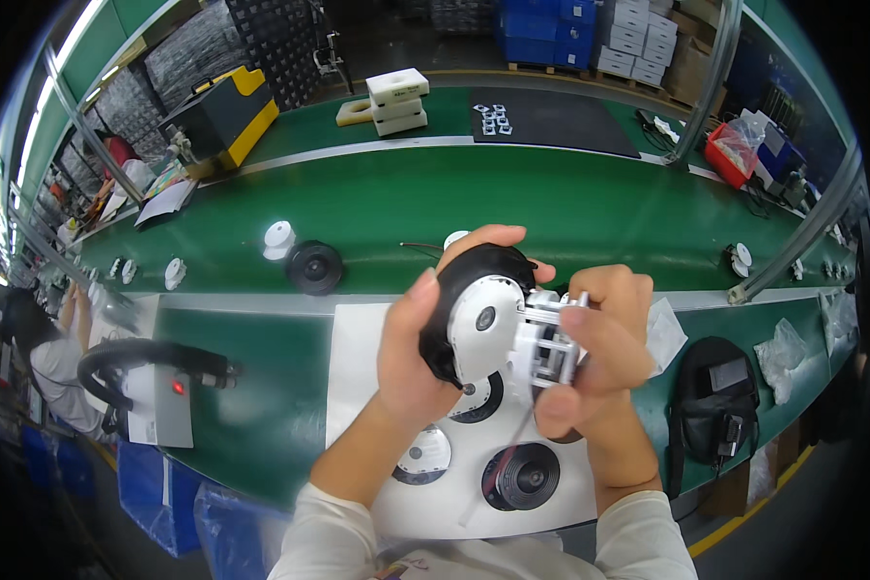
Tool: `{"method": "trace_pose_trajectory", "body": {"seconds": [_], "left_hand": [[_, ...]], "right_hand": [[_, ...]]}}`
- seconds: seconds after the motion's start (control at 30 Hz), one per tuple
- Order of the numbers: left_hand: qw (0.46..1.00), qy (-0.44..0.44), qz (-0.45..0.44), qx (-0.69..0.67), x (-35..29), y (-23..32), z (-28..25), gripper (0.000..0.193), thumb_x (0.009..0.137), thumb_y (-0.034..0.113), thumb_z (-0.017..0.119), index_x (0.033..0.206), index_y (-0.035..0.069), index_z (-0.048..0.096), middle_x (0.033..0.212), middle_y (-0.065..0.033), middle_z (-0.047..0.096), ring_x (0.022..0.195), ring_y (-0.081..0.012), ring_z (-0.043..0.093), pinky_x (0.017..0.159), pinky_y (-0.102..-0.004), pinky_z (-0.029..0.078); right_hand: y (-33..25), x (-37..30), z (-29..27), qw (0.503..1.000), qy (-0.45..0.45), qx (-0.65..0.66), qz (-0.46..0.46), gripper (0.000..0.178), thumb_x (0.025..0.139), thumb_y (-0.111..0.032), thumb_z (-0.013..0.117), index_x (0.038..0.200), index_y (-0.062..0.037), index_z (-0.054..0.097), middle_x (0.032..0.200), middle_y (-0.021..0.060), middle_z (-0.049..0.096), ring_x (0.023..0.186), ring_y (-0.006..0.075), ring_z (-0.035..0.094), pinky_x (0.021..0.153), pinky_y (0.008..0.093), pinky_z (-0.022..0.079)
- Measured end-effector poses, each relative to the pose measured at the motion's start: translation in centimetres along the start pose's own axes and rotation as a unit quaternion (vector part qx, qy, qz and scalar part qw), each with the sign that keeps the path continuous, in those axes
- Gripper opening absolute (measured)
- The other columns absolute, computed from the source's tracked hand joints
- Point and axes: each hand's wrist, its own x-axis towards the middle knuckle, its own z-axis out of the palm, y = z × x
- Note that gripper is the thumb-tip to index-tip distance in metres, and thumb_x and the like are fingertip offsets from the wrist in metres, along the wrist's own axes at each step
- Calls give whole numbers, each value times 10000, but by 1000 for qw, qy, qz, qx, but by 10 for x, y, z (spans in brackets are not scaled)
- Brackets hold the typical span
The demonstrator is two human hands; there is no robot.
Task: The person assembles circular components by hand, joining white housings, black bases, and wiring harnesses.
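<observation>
Bright, fairly even light covers the green table (358, 203) around the fingers (411, 300), with glaring lamp strips (79, 27) far to their upper left. The white sheet (358, 358) beneath the fingers looks pale and bright. Motion blur smears the white frame (551, 353) at the right hand (609, 333). Well beyond the fingers the floor (425, 50) is dim; outward, straight edges bow and corners sink into black.

head-worn camera, wide round view, looking down and ahead, left hand (406, 338) and right hand (609, 333) close, green table (377, 198) further off
</observation>
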Motion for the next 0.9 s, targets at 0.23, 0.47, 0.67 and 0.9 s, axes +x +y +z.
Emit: {"method": "trace_pose_trajectory", "body": {"seconds": [0.23,0.47,0.67,0.9], "left_hand": [[983,-20,52,175,-3,-7,2,704,950,528,371,1437,20,368,1275,-151,471,1166,-205,491,1022,-324,373],[971,-32,94,218,-3,-13,1,718,954,552,369,1436,21,362,1268,-150,459,1162,-215,474,1026,-340,358],[965,-40,118,231,-3,-15,-1,728,960,559,376,1436,9,356,1278,-155,442,1177,-221,454,1034,-352,348],[957,-62,119,258,-1,-17,-3,767,968,602,355,1448,4,342,1335,-181,429,1187,-232,453,1049,-365,338]], "right_hand": [[-13,3,5,986,-75,-149,25,442,696,-551,635,931,-179,677,848,57,524,708,206,520,686,359,280],[-17,3,6,982,-83,-166,31,435,706,-545,619,933,-180,678,900,80,575,730,206,535,701,357,287],[-17,4,7,982,-74,-173,22,421,717,-537,613,926,-177,674,890,78,561,727,206,529,701,359,284],[-16,1,4,979,-90,-179,35,395,707,-529,615,899,-187,664,887,79,545,697,215,505,702,361,285]]}}
